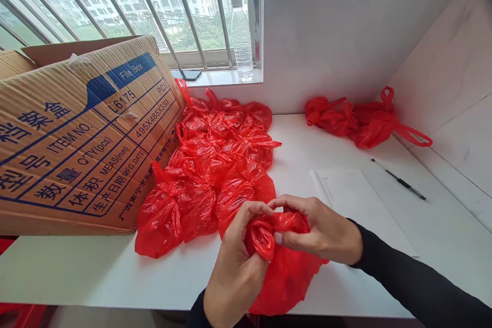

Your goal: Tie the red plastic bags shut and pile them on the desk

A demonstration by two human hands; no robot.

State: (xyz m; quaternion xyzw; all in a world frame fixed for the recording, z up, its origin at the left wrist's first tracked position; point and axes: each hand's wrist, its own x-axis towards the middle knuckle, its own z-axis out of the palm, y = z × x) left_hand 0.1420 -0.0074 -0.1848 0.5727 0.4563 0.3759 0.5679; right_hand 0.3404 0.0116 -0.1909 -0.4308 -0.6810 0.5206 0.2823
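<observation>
A red plastic bag (286,279) rests at the front edge of the white table, its bunched top between my two hands. My left hand (240,261) is curled round the twisted neck of the bag on the left. From the right, my right hand (317,228) pinches the gathered plastic with thumb and fingers. Fingertips of both hands nearly meet above the bag's top. Just beyond them lies a cluster of several knotted red bags (219,159), packed close together. What the bags contain cannot be made out.
A large cardboard box (88,138) stands on the left. More red bags (357,118) lie at the back right, near a pen (400,180) and white paper (361,205). On the windowsill are a bottle (242,41) and a phone (186,75).
</observation>
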